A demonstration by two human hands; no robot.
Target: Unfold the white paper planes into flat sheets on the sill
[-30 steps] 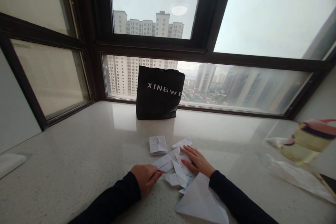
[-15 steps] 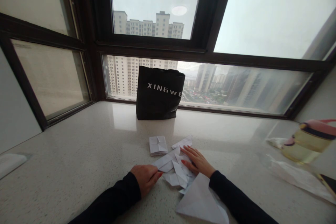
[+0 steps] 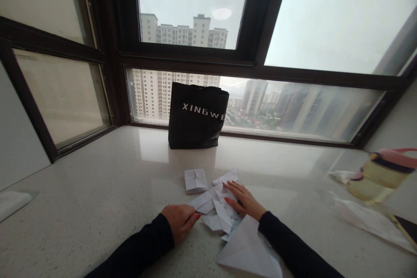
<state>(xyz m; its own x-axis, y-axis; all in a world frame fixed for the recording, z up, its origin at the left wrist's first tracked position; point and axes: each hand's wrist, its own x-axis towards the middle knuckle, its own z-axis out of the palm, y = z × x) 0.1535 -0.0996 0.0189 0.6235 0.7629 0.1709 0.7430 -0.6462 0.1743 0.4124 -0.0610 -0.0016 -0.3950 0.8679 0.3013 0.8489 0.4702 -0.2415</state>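
Observation:
Several folded white paper pieces (image 3: 222, 215) lie in a loose heap on the speckled counter. My left hand (image 3: 180, 221) is closed at the heap's left side, its fingers pinching the end of a folded paper strip (image 3: 205, 200). Flat over the heap's right side rests my right hand (image 3: 245, 200), fingers stretched out on the papers and partly hiding them. A larger white paper triangle (image 3: 247, 249) lies nearer me, partly beneath my right sleeve. Just beyond the strip sits a square stack of folded paper (image 3: 196, 180).
A black bag (image 3: 198, 117) with white lettering stands upright by the window. At the right are a yellowish bottle with a pink lid (image 3: 381, 178), crumpled white plastic (image 3: 361, 217) and a dark-screened phone (image 3: 405, 228). A white object (image 3: 13, 204) lies at the left edge.

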